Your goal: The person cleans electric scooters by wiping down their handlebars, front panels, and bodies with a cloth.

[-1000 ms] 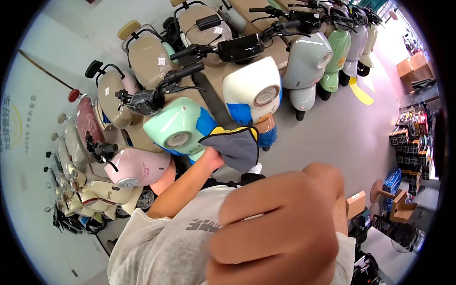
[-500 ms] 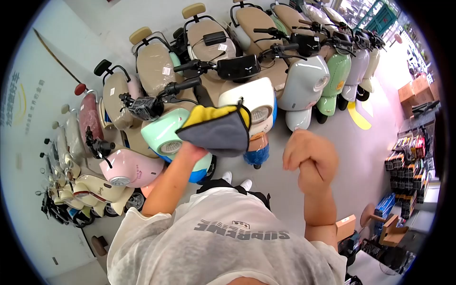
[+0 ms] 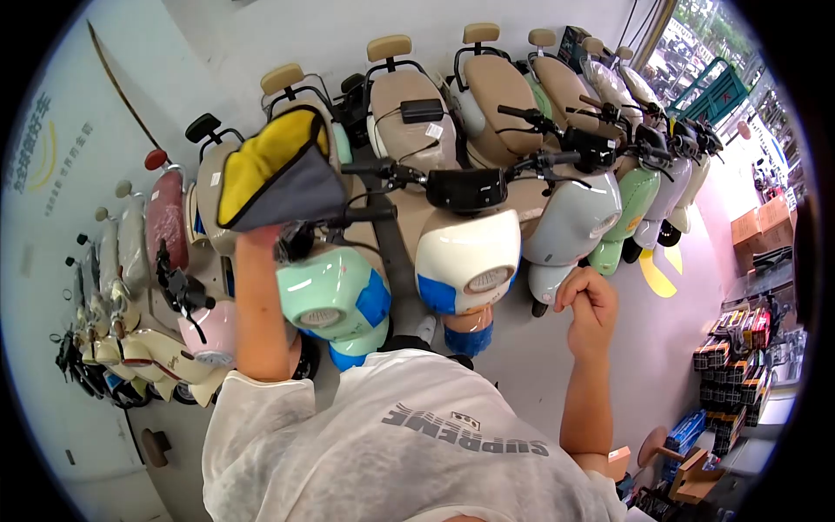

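A yellow and grey cloth (image 3: 287, 178) is gripped from below by my left hand (image 3: 263, 239), whose fingers are mostly behind it. The cloth spreads in front of a beige scooter seat and the handlebar of the mint green scooter (image 3: 326, 291). Out to the right, my right hand (image 3: 590, 300) is loosely curled in mid-air with nothing visible in it. It appears in front of the floor, just below the grey scooter (image 3: 574, 217). Between my hands stands a cream scooter (image 3: 465, 257) with blue film on its front and a black handlebar unit (image 3: 467, 189).
More scooters stand in a row, including a pink one (image 3: 211, 333) at left and a light green one (image 3: 635, 204) at right. Cardboard boxes (image 3: 761, 222) and stacked packages (image 3: 735, 365) line the right side. A small round stool (image 3: 156, 446) is at lower left.
My left hand has moved left and up with the cloth, from before the mint and cream scooters to the seat behind. My right hand is slightly lower. The scooters appear closer.
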Demonstrator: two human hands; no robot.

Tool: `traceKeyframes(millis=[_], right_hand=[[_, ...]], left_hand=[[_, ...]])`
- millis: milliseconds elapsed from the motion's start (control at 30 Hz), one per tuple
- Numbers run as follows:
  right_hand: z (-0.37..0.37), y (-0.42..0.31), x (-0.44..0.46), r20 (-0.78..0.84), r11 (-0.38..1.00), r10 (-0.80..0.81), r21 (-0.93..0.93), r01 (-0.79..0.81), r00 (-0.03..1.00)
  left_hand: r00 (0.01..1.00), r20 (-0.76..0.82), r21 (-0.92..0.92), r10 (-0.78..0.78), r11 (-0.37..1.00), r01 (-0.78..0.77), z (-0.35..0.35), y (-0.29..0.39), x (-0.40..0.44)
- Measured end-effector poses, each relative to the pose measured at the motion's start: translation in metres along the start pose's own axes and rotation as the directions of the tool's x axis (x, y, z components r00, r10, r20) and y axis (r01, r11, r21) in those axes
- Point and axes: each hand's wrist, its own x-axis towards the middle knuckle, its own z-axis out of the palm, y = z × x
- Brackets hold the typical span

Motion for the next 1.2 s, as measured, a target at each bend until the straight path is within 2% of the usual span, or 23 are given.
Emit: traceKeyframes(millis=[67,133,200,267,333,400,433,467,533,667,733,800,867,933,1000,1033,1167,1200], right_hand=[[-0.004,0.009,0.015,-0.022,1.000,0.009,-0.019,-0.009,1.000],[-0.006,0.019,0.031,-0.043,0.999,0.026,-0.034,-0.028,0.999],[-0.006,0.028,0.045,-0.144,0.996,0.073,-0.040,-0.079,0.987],[-0.004,0.037,0.060,-0.182,0.992,0.097,-0.059,-0.109,0.979],[-0.002,0.047,0.071,-0.155,0.989,0.117,-0.072,-0.129,0.981],[0.005,0.056,0.082,-0.150,0.985,0.139,-0.082,-0.153,0.979],[0.010,0.060,0.086,-0.138,0.981,0.157,-0.090,-0.171,0.978],[0.017,0.063,0.088,-0.141,0.979,0.171,-0.090,-0.185,0.975],[0.026,0.068,0.096,-0.162,0.970,0.180,-0.134,-0.202,0.970],[0.019,0.081,0.096,-0.151,0.964,0.199,-0.146,-0.221,0.968],[0.015,0.084,0.095,-0.201,0.949,0.251,-0.142,-0.282,0.947],[0.010,0.089,0.095,-0.213,0.941,0.275,-0.139,-0.307,0.938],[0.008,0.093,0.093,-0.229,0.933,0.298,-0.137,-0.334,0.927],[0.006,0.096,0.091,-0.234,0.927,0.307,-0.146,-0.346,0.922],[0.005,0.095,0.090,-0.240,0.919,0.326,-0.148,-0.366,0.914],[0.003,0.095,0.089,-0.238,0.912,0.344,-0.146,-0.383,0.908],[0.000,0.102,0.084,-0.263,0.904,0.353,-0.151,-0.400,0.898],[0.000,0.105,0.084,-0.278,0.902,0.364,-0.134,-0.411,0.889]], left_hand=[[0.993,-0.064,0.183,0.103,0.979,-0.090,-0.014,0.018,0.030],[0.981,-0.048,0.392,0.186,0.907,-0.152,-0.028,0.033,0.060],[0.974,0.057,0.618,0.219,0.759,-0.206,-0.041,0.038,0.088],[0.954,0.245,0.794,0.174,0.529,-0.300,-0.053,0.030,0.115],[0.898,0.438,0.846,0.026,0.326,-0.422,-0.072,-0.007,0.136],[0.801,0.568,0.820,-0.191,0.213,-0.531,-0.103,-0.077,0.144],[0.767,0.564,0.825,-0.306,0.169,-0.540,-0.124,-0.125,0.141],[0.792,0.424,0.895,-0.439,0.069,-0.441,-0.151,-0.180,0.135],[0.718,0.288,0.917,-0.634,-0.033,-0.397,-0.156,-0.232,0.100],[0.659,0.295,0.902,-0.692,-0.025,-0.431,-0.127,-0.221,0.122],[0.542,0.199,0.953,-0.817,0.033,-0.302,-0.132,-0.224,0.137],[0.550,0.201,0.952,-0.811,0.031,-0.304,-0.138,-0.232,0.144],[0.469,0.093,0.984,-0.878,0.009,-0.179,-0.143,-0.244,0.156],[0.470,0.135,0.980,-0.872,0.050,-0.190,-0.143,-0.253,0.161],[0.379,0.067,0.976,-0.923,-0.018,-0.218,-0.141,-0.258,0.167],[0.370,0.012,0.970,-0.929,-0.079,-0.229,-0.139,-0.258,0.169],[0.403,0.037,0.940,-0.915,-0.105,-0.323,-0.133,-0.254,0.164],[0.475,0.056,0.940,-0.878,-0.114,-0.323,-0.131,-0.253,0.159]])
